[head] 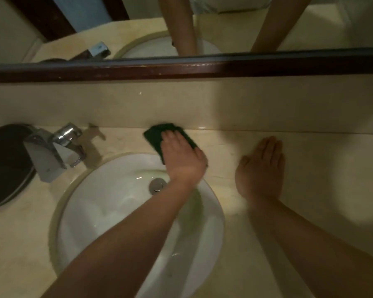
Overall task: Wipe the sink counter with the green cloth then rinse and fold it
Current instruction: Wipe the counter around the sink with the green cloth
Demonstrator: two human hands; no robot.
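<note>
While left hand (182, 154) presses green cloth (157, 134) against backsplash (181, 104), right hand (261, 166) flat.

We note a dark green cloth (154, 134), a cream table (310, 168) with faint veining, a white sink (108, 201), a chrome faucet (52, 151), and a dark reddish-brown mirror frame (181, 66).

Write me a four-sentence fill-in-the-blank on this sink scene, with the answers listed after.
1. The green cloth lies under the ____ hand.
2. The right hand rests flat on the ____, holding nothing.
3. The faucet stands to the ____ of the cloth.
4. The drain sits in the white ____.

Missing words: left; counter; left; basin
</note>
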